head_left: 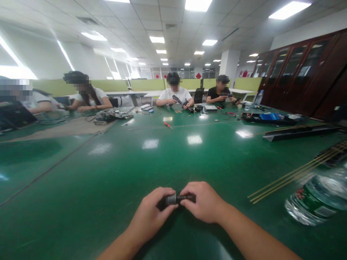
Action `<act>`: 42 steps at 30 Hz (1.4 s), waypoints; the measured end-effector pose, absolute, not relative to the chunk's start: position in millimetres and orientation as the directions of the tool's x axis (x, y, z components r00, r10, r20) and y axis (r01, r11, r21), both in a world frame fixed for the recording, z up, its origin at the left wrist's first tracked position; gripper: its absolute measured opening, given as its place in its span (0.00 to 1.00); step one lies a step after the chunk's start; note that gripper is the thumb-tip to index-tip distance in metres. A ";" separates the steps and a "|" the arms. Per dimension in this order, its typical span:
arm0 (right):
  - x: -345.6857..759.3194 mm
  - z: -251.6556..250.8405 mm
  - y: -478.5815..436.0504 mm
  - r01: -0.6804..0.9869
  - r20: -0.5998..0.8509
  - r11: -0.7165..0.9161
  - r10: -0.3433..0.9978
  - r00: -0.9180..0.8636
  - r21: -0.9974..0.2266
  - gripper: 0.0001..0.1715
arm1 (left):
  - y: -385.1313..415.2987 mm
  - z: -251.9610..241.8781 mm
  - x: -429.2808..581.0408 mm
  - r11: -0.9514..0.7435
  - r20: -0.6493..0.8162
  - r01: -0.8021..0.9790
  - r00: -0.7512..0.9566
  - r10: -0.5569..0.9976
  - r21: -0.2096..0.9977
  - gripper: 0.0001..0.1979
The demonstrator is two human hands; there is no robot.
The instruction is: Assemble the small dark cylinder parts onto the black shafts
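We grip a small dark cylinder (181, 198) at the near edge of the green table (108, 169), our left hand (151, 213) and right hand (203, 203) closed on its ends; a water bottle (318, 196) sits toward the right edge.

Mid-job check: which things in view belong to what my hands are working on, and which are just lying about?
In hand:
- part, small, dark and cylindrical, gripped at its ends by the left hand and the right hand

Lying about:
- bottle, on its side at the right
- thin rods
- black bar
- orange screwdriver
- blue box
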State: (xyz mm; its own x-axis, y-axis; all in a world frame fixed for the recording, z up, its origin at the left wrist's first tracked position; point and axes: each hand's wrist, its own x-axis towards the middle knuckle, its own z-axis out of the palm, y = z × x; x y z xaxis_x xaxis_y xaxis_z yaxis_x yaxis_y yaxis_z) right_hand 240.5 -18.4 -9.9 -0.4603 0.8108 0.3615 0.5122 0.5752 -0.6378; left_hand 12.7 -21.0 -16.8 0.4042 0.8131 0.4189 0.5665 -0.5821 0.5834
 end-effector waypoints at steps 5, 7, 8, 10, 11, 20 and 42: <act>241.0 -11.5 -17.8 0.519 0.359 0.570 0.815 -0.454 -0.637 0.06 | -20.2 -16.3 12.0 -0.575 0.418 0.578 0.395 0.818 0.579 0.12; 241.1 -11.9 -17.9 0.517 0.360 0.570 0.815 -0.454 -0.639 0.06 | -20.0 -16.6 12.2 -0.577 0.422 0.575 0.395 0.816 0.580 0.12; 241.1 -11.9 -18.1 0.515 0.361 0.570 0.815 -0.453 -0.640 0.06 | -19.9 -16.9 12.2 -0.580 0.423 0.572 0.397 0.815 0.581 0.12; 241.1 -11.5 -18.4 0.517 0.361 0.567 0.818 -0.448 -0.641 0.06 | -20.0 -17.7 12.0 -0.581 0.421 0.569 0.401 0.814 0.581 0.11; 241.0 -11.2 -18.6 0.521 0.360 0.562 0.821 -0.443 -0.642 0.06 | -20.0 -18.0 11.8 -0.580 0.419 0.571 0.401 0.815 0.581 0.11; 240.1 -10.7 -17.2 0.524 0.349 0.546 0.832 -0.432 -0.654 0.05 | -21.9 -14.3 13.8 -0.583 0.430 0.577 0.393 0.812 0.572 0.11; 239.6 -8.3 -18.2 0.504 0.332 0.517 0.848 -0.413 -0.692 0.05 | -20.9 -10.8 13.5 -0.578 0.452 0.581 0.365 0.814 0.573 0.10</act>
State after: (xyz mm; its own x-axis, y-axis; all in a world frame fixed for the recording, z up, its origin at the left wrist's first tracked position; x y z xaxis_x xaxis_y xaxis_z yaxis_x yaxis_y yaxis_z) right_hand 239.6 -18.2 -8.3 -0.4128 0.8480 0.3324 0.5043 0.5167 -0.6919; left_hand 13.5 -20.9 -10.8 0.3652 0.8140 0.4517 0.5809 -0.5784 0.5726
